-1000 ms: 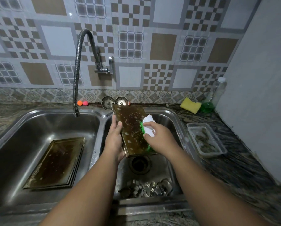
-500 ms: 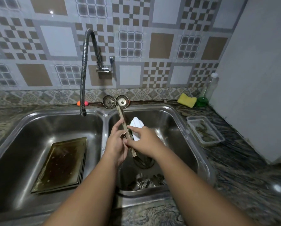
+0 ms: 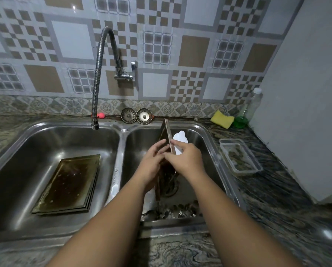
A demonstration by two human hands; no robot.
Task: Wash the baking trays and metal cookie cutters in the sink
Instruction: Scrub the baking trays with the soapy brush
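Note:
Over the right sink basin [image 3: 205,151] my left hand [image 3: 151,162] holds a brown baking tray [image 3: 166,132] upright on its edge, so I see mostly its rim. My right hand [image 3: 186,160] grips a white-handled scrub brush [image 3: 179,141] against the tray's right face; the bristles are hidden. A stack of brown, soapy baking trays [image 3: 69,184] lies flat in the left basin [image 3: 26,170]. Several metal cookie cutters [image 3: 172,212] sit at the near end of the right basin.
A flexible tap [image 3: 98,78] hangs over the left basin; no water runs. Two sink strainers [image 3: 136,116] lean at the back. A yellow sponge [image 3: 221,119] and a bottle of green liquid [image 3: 247,110] stand back right. A clear plastic container [image 3: 240,157] sits on the right counter.
The tray has turned from facing me to edge-on, held upright between both hands. The brush has gone from the tray's front face to its right side. My view has pulled back.

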